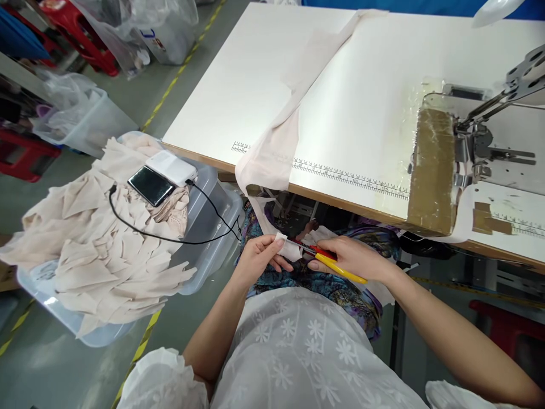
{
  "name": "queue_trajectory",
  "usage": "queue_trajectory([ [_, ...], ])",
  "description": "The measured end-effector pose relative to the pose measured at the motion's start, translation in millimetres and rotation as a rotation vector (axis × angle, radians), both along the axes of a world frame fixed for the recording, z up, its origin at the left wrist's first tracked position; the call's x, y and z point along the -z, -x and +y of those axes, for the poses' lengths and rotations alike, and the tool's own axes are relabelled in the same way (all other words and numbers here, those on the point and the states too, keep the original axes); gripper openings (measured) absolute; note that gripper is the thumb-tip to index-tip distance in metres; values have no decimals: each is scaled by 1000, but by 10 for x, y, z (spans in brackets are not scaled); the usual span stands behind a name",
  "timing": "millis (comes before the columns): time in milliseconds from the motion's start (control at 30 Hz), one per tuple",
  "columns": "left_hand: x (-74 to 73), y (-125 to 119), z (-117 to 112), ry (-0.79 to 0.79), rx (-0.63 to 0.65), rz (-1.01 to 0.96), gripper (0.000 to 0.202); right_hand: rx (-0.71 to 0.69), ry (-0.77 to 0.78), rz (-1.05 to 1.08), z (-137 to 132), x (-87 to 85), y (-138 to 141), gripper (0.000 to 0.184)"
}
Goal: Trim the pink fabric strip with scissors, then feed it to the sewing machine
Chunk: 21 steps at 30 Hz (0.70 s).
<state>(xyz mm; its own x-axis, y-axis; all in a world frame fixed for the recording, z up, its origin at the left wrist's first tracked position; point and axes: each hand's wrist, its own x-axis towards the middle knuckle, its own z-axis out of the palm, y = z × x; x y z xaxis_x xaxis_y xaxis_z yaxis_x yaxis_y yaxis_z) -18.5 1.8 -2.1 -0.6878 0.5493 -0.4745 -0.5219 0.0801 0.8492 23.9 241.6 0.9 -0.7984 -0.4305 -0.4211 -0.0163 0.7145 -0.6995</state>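
Observation:
My left hand (259, 257) pinches a small white piece of fabric (289, 246) in front of my lap, just below the table's front edge. My right hand (351, 255) is closed on yellow-and-red thread snips (336, 266), whose tips point left and touch the white piece. A long beige strip of fabric (284, 136) lies across the white table (238, 96) and hangs over its front edge down toward my hands.
A sewing machine (477, 147) stands on the table at the right. A clear plastic bin (204, 227) at my left holds a heap of beige cut pieces (97, 250), with a phone (151, 185) and white power bank (172, 167) on top. Bags and red stools stand on the floor.

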Motion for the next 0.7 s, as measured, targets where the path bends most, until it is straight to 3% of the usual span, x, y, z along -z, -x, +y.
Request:
queue_trajectory([
  [133, 4, 1, -1, -4, 7, 14, 44, 27, -60, 114, -23, 25, -42, 56],
  [400, -29, 3, 6, -30, 36, 0, 46, 34, -18, 163, 18, 62, -65, 53],
  [700, -46, 0, 23, -24, 65, -17, 47, -45, -234, 201, -21, -64, -23, 45],
])
